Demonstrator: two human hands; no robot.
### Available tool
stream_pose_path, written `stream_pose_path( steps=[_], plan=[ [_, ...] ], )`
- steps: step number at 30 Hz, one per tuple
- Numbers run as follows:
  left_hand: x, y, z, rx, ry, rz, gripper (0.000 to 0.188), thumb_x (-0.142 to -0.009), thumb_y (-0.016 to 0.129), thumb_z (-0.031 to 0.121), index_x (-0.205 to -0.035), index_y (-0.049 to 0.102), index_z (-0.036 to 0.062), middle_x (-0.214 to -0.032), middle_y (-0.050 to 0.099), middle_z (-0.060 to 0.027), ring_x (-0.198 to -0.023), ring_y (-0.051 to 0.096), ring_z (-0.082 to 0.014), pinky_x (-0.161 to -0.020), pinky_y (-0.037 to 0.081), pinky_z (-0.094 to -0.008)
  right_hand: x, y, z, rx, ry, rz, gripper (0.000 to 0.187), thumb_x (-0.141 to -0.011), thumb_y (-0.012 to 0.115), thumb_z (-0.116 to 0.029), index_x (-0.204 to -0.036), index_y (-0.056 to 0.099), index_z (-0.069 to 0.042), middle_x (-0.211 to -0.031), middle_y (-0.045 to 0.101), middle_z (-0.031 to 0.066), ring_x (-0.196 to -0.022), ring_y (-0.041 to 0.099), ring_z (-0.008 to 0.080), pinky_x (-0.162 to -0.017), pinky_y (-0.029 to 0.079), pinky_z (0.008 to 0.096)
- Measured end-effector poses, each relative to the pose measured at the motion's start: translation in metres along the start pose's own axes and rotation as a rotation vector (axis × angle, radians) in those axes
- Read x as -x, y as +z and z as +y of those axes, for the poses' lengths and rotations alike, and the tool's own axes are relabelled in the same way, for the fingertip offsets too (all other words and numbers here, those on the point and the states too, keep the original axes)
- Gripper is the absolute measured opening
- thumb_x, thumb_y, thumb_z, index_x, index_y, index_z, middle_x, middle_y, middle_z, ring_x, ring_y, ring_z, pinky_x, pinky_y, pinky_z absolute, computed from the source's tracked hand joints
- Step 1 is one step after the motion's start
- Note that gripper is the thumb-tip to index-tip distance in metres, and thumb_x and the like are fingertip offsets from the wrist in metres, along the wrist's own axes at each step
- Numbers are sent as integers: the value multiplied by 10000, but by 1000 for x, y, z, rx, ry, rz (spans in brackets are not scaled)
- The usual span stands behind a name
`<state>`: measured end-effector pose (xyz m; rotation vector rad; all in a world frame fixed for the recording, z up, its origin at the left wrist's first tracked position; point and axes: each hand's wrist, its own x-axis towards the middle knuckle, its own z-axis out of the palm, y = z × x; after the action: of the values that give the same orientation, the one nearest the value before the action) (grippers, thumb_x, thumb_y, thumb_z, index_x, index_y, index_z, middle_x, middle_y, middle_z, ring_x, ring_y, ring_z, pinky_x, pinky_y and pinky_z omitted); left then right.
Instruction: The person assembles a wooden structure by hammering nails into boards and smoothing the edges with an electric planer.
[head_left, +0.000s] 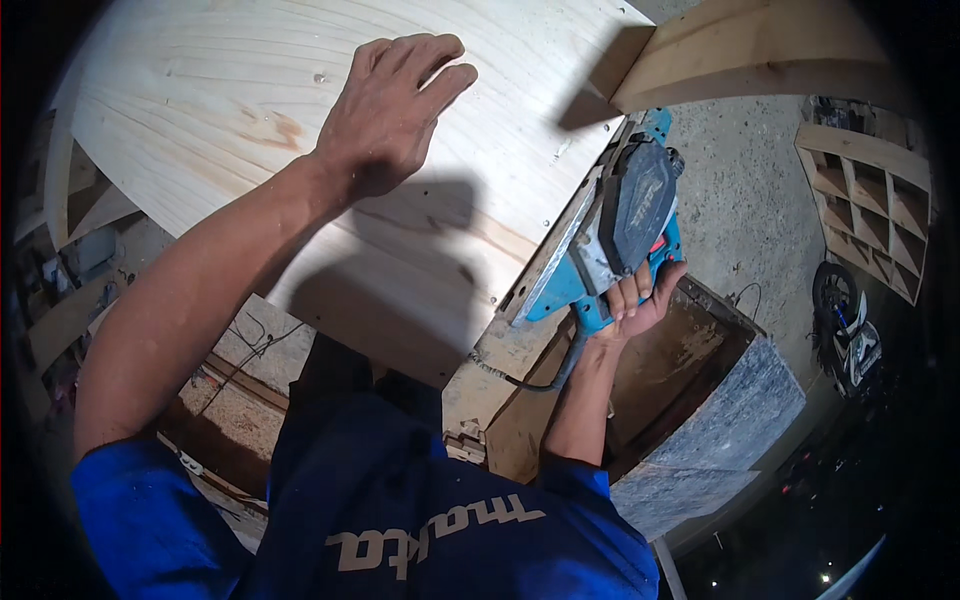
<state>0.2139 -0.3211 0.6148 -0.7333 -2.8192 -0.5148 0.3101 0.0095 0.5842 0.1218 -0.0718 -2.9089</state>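
Note:
A broad pale wooden panel [480,120] with nail heads and knots fills the upper middle. Over it is my left hand [400,105], fingers loosely bent and apart, holding nothing; I cannot tell whether it touches the surface. At the panel's right edge, my right hand [645,300] is wrapped round the handle of a teal and black electric planer [640,210]. The planer is turned on its side, its flat sole against the panel's edge. A dark power cord [560,380] curves from its rear end. The planer's body partly hides my right fingers.
A wooden board [760,60] juts out at the upper right. Below my right arm stands an open wooden box [670,370] with a grey stone-like side panel [710,430]. Farther right are a wooden cubby shelf [870,205] and a parked motorbike [848,325]. Loose cables [255,345] lie at left.

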Motion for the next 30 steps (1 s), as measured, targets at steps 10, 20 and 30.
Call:
stream_pose_path(
  steps=[10, 20, 30],
  plan=[
    [-3, 0, 0, -63, 13, -5, 463, -826, 543, -30, -1272, 570, 93, -1364, 523, -134, -1291, 478, -310, -1088, 343, -477, -52, -13, -38, 91, 53, -33, 547, -1071, 452, -488, -1017, 490, 55, -688, 410, 15, -478, 393, 120, -441, 366, 269],
    [-3, 2, 1, -53, 67, 5, 519, -826, 496, -77, -1315, 556, 89, -1386, 512, -137, -1306, 468, -321, -1108, 321, -456, 92, -7, -21, 327, -139, 231, 498, -1061, 507, -314, -1401, 457, 46, -714, 438, 9, -474, 421, 97, -433, 407, 283],
    [0, 3, 1, -99, 118, 14, 482, -839, 488, -69, -1277, 588, 103, -1348, 555, -104, -1171, 541, -306, -1008, 401, -428, 339, -71, 40, 1124, 42, 1184, 429, -911, 736, -223, -1246, 584, -1, -881, 655, 78, -682, 642, 119, -532, 489, 279]
  ],
)
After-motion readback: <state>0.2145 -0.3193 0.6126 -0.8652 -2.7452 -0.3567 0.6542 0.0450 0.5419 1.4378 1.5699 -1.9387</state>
